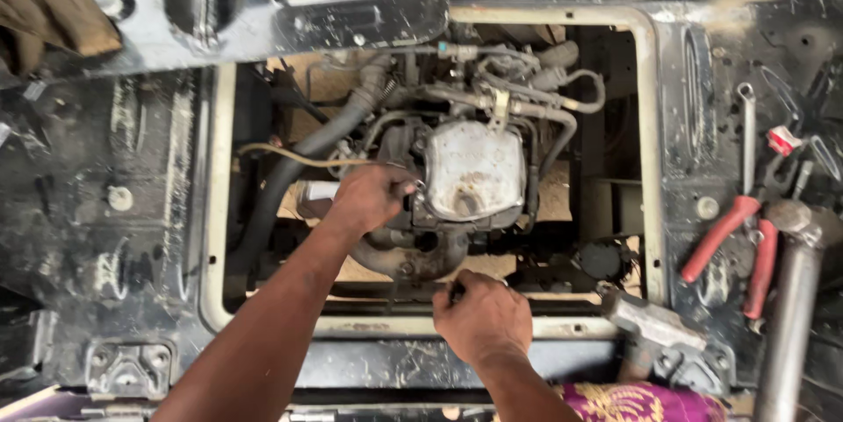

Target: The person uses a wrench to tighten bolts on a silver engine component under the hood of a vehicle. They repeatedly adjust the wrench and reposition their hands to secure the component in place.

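Observation:
I look down into a rectangular opening in a black vehicle floor, where a small dirty engine [470,172] with a pale grey cover sits. My left hand [367,198] reaches down to the engine's left side, its fingers curled against a part there; what it grips is hidden. My right hand [481,315] rests at the opening's near edge [378,325], fingers closed around a small dark object that I cannot identify. A thick black hose [307,154] curves past my left hand.
Red-handled pliers [733,233] and a spanner [747,137] lie on the floor panel at right. A metal pipe [790,317] and a hammer head [650,321] lie at lower right. A brown cloth [48,5] sits at top left. Purple patterned fabric [641,403] shows at the bottom.

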